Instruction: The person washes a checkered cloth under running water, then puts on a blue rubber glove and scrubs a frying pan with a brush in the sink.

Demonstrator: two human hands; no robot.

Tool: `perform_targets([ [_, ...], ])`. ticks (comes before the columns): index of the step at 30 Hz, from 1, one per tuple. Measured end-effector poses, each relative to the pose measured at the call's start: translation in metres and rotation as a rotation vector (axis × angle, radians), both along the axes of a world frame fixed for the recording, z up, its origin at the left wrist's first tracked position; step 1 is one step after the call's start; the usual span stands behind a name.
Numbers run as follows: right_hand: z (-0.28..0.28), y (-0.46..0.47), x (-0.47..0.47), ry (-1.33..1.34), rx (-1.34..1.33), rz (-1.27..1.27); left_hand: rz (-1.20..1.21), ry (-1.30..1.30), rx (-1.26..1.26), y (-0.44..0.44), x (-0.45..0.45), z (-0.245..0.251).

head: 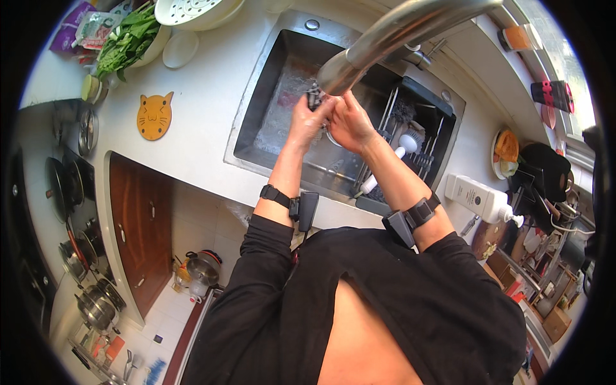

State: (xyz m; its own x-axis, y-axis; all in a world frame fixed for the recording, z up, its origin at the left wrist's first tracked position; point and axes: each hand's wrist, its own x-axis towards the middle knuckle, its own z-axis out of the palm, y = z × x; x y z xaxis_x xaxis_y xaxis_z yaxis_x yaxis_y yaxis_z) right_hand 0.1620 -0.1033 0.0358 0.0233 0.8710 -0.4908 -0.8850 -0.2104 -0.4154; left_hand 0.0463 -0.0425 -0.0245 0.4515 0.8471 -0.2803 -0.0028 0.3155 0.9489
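Both hands are together over the stainless steel sink, beneath the spout of a metal faucet. My left hand grips a wet, dark-and-white patterned cloth, bunched up. Close against it, my right hand has its palm turned up and looks wet. Its fingertips are partly hidden by the faucet and the other hand, so its hold on the cloth is unclear. Foamy water and something reddish show in the basin at left. Part of a white round rim shows below my hands.
A dark rack section at the sink's right holds a white-handled brush. A white pump bottle lies near the right counter edge. On the left counter are a cat-shaped coaster, leafy greens and a white colander.
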Motion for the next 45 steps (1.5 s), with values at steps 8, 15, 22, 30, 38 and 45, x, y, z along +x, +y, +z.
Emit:
perform_targets([
  [8,-0.014,-0.009,0.071,-0.596,-0.264,0.037,-0.185,-0.399,-0.530,0.025,-0.023,0.048],
  [15,-0.024,-0.005,0.071,-0.497,-0.130,0.155,-0.380,-0.274,-0.452,0.051,-0.036,0.039],
  [22,-0.026,0.011,0.053,-0.479,-0.357,-0.200,0.233,0.382,0.415,0.007,0.020,0.072],
  [30,-0.023,0.019,0.015,0.118,-0.226,-0.165,0.269,0.639,0.600,-0.015,0.045,0.042],
  [38,-0.016,0.005,0.001,0.135,-0.194,-0.092,0.279,0.668,0.453,-0.003,0.046,0.066],
  [45,-0.027,0.002,0.019,0.143,0.042,0.020,0.121,0.507,0.671,-0.018,0.047,0.042],
])
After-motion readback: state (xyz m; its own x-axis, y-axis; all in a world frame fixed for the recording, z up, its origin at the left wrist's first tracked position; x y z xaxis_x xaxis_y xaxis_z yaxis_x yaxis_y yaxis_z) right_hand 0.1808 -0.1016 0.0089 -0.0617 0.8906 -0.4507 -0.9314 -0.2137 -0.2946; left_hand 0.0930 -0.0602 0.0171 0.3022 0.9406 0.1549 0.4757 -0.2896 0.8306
